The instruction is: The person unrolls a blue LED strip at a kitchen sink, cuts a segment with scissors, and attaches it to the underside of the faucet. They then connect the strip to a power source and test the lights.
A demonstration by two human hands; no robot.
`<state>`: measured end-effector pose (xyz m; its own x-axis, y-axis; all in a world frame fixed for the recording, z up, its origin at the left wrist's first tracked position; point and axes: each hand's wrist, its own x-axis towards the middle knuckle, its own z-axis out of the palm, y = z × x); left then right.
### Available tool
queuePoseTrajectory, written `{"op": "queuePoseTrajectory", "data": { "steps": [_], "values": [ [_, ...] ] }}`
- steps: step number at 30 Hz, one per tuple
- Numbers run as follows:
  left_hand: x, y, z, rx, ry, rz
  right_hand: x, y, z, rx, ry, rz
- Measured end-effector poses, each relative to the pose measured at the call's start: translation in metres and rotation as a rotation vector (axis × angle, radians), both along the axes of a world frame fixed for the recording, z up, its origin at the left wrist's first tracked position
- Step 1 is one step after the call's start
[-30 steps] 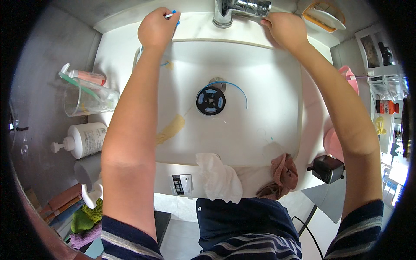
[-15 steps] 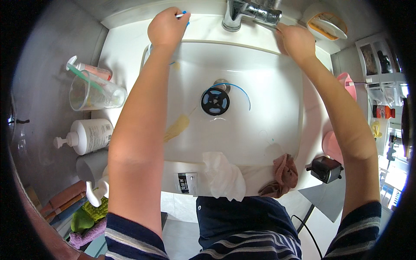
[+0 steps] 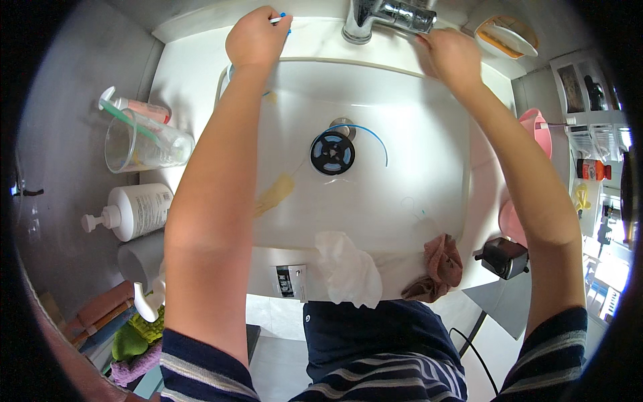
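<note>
Head view: left hand (image 3: 256, 37) at 11 o'clock, fist closed around a thin white tool with blue tip (image 3: 280, 18), over the basin's (image 3: 415, 167) back rim. Right hand (image 3: 450, 57) at 1 o'clock, fingers curled on the chrome faucet (image 3: 382, 15). Drain strainer (image 3: 332, 153) centre.

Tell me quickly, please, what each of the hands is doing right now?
Left hand: closed around a small white and blue tool at the sink's back rim.
Right hand: resting on the chrome tap; its grip cannot be told.
</note>
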<state>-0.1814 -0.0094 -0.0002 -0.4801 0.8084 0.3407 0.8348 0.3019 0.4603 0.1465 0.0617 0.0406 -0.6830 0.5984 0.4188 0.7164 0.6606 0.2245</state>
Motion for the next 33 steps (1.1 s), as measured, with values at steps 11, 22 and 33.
{"op": "queuePoseTrajectory", "data": {
  "steps": [11, 22, 33],
  "values": [
    [0.003, -0.002, 0.005, -0.025, -0.008, -0.028, -0.021, 0.008, -0.014, -0.024, -0.111, -0.107],
    [0.001, -0.002, 0.005, 0.003, 0.015, -0.036, 0.013, 0.007, -0.006, -0.09, -0.032, -0.14],
    [0.005, -0.005, 0.011, -0.036, -0.028, -0.011, 0.021, -0.129, 0.026, -0.65, 0.429, -0.639]
  ]
}}
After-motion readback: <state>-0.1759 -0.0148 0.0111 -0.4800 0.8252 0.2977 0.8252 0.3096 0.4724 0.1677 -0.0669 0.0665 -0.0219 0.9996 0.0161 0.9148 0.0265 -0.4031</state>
